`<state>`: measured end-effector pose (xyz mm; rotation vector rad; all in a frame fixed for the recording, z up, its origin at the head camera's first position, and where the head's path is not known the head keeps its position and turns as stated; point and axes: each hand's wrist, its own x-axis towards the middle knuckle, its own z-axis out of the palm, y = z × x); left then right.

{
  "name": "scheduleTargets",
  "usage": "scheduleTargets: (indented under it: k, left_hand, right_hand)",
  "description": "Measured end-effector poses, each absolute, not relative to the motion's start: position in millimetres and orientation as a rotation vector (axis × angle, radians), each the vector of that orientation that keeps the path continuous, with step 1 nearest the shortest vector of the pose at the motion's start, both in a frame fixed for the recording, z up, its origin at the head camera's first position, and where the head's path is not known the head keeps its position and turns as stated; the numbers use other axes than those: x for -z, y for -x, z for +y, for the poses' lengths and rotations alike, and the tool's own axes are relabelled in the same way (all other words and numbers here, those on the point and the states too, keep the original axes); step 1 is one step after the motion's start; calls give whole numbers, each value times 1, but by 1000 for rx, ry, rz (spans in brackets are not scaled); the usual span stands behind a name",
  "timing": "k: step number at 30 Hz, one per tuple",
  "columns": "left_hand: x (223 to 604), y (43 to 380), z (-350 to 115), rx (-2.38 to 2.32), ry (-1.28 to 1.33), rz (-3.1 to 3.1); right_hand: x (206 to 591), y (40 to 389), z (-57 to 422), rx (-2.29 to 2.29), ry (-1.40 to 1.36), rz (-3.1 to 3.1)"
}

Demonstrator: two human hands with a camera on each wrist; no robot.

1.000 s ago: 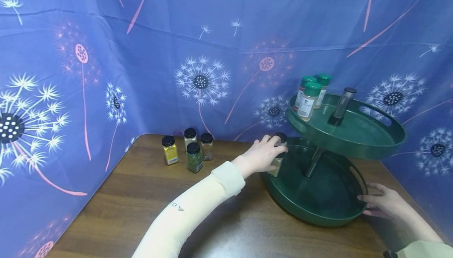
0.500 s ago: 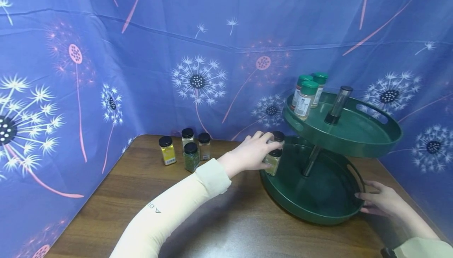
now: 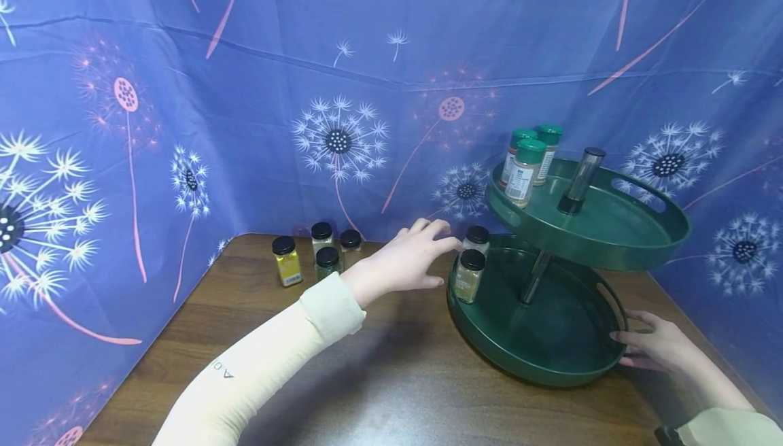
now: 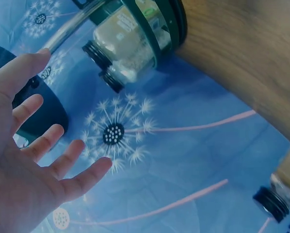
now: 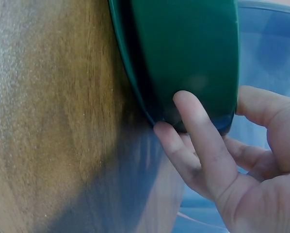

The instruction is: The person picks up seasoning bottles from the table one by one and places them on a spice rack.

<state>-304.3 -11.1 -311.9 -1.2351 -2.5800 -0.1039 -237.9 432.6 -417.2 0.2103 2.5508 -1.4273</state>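
In the head view my left hand [image 3: 406, 259] is just left of two black-lidded spice jars, its fingers spread and apart from them. The front jar [image 3: 468, 281] stands at the left edge of the lower green tray [image 3: 550, 376], with the rear jar [image 3: 477, 236] right behind it. Nothing lies in the left palm in the left wrist view. My right hand [image 3: 657, 345] grips the lower tray's right rim by its handle slot. Its thumb lies over the rim and its fingers [image 5: 198, 126] press the outer wall in the right wrist view.
Several black-lidded jars stand at the back left, including a yellow jar [image 3: 287, 262]; my left arm partly covers some. Three green-capped shakers [image 3: 523, 177] sit on the upper tray [image 3: 624, 228]. A post [image 3: 538, 276] joins the trays. A blue cloth [image 3: 245, 92] hangs behind the wooden table [image 3: 397, 364].
My left hand has let go of the front spice jar and drawn back to the left, its fingers opening. The jar stays on the lower tray. My right hand keeps its grip on the rim.
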Motion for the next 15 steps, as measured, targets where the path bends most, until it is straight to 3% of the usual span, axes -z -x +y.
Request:
scheduleTargets:
  k: [15]
  left_hand:
    - [310, 303, -53, 87, 1166, -2612]
  right_hand:
    - [417, 235, 432, 1485, -203, 2519]
